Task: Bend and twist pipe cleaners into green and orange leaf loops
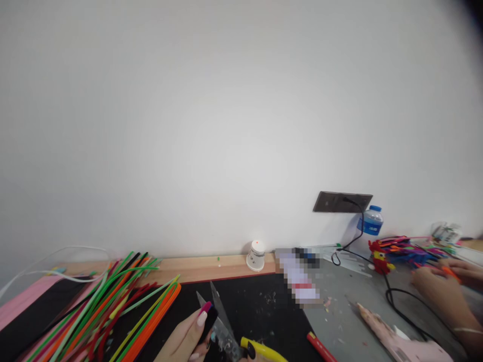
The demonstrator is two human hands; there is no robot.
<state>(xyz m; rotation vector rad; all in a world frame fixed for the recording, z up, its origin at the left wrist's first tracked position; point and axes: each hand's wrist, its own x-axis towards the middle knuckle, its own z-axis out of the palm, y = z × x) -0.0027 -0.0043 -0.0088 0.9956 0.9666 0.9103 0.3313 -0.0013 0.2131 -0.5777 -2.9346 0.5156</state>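
Note:
My left hand comes up from the bottom edge, its thumb and fingers pinching a short fuzzy strip, black with a magenta end, which looks like chenille stem. Open scissors with grey blades and a yellow handle lie right beside it. The strip appears close to or between the blades; contact is hard to make out. Only a sliver of my right hand shows at the yellow handle loop, the rest being cut off by the frame. Both hands are above a black mat.
Many coloured chenille stems are spread at left. A white paper cup stands upside down by the wall. To the right are a red pen-like stick, a pink glue gun, black cable, a water bottle and another person's hands.

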